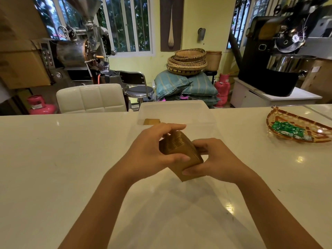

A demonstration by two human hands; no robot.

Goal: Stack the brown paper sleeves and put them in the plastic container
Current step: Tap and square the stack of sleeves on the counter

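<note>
A thick stack of brown paper sleeves (181, 151) is held above the white table, tilted, its edges fanned toward me. My left hand (152, 150) grips the stack from the left, fingers over its top and thumb on its near face. My right hand (215, 159) holds it from the right, thumb pressed on the lower corner. Beyond the hands stands a clear plastic container (197, 112) at the table's far edge. Another small pile of brown sleeves (151, 121) lies inside it at the left.
A woven basket (287, 121) with green packets sits at the table's right. A white padded chair (89, 97) stands behind the table at the left. Roasting machines, baskets, sacks and pink gas cylinders fill the room beyond.
</note>
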